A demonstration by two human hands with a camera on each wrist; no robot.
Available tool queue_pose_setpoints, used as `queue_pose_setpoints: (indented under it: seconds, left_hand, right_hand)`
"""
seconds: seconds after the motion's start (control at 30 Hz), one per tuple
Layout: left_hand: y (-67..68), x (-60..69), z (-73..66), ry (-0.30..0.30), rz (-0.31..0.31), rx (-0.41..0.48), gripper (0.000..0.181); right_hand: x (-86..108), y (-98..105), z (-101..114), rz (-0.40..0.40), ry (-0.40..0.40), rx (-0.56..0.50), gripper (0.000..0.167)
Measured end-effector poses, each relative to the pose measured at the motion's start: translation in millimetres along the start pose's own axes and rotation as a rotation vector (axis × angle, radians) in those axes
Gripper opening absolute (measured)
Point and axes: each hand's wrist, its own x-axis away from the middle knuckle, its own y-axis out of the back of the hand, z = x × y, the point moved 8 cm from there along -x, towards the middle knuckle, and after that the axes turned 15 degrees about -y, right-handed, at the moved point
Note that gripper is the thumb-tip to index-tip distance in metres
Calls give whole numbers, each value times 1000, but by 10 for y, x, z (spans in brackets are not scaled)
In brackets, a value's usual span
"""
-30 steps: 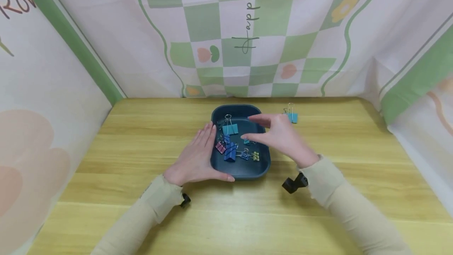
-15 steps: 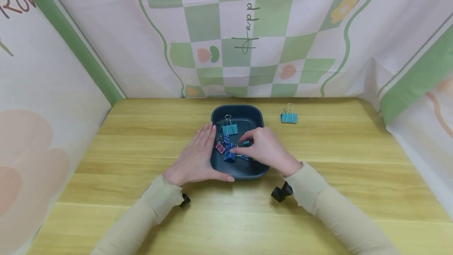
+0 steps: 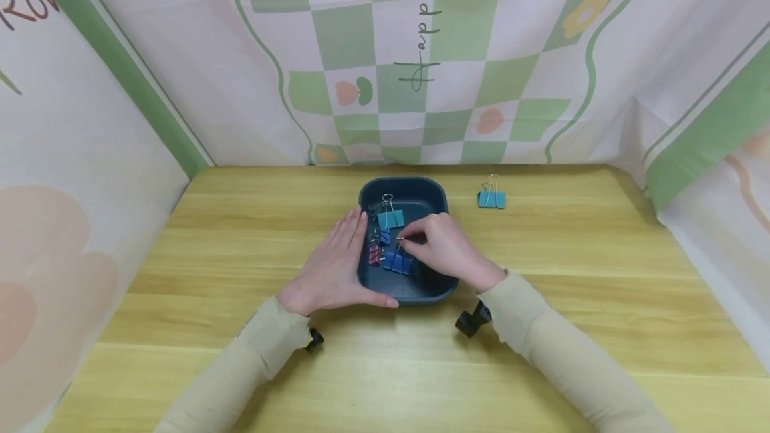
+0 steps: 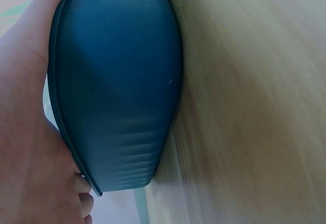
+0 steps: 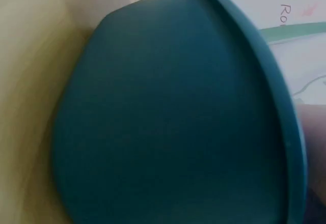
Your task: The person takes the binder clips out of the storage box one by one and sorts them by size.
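Left hand [image 3: 331, 272] hides some of the tray [image 3: 403, 184]; right hand [image 3: 451, 252] hides the opposite side.
Left fingers [image 3: 349, 231] lie straight along the rim, pink clip [image 3: 374, 255] near them; right fingers [image 3: 420, 224] pinch a blue clip [image 3: 398, 264] below their tips.

Pretty cramped inside the dark blue tray [image 3: 415, 296]. Walled off on the left by the left hand [image 3: 331, 269], with thumb around the near corner, and over the right rim by the right hand [image 3: 448, 252]. Crowded along the inner left: upright-handled teal clip [image 3: 392, 220], small blue clip [image 3: 384, 237], pink clip [image 3: 374, 255], then big blue clip [image 3: 400, 264]. Decent way in at the far right corner, plus some room at the near end. Outside, nice gap before the lone teal clip [image 3: 491, 200].
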Motion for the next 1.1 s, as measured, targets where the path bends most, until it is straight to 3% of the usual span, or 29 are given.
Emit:
queue_pose_setpoints:
  seconds: [0.13,0.3,0.4,0.57,1.1]
  left_hand:
    - [8,-1,-6,-3,-2,-2,151]
    - [2,-3,-6,-4,0,-2,151]
    - [-1,0,1,0,-1,3,151]
    - [7,5,-3,0,3,8,151]
    - [7,4,-8,-10,-5,0,151]
  right_hand:
    - [-26,-32,4,58,-2,9,24]
    - [-18,-96,-29,128,-61,136,43]
    - [-1,-148,-35,165,-69,218,38]
    - [17,-210,5,184,-10,301,23]
    - [13,-255,-4,155,57,342,21]
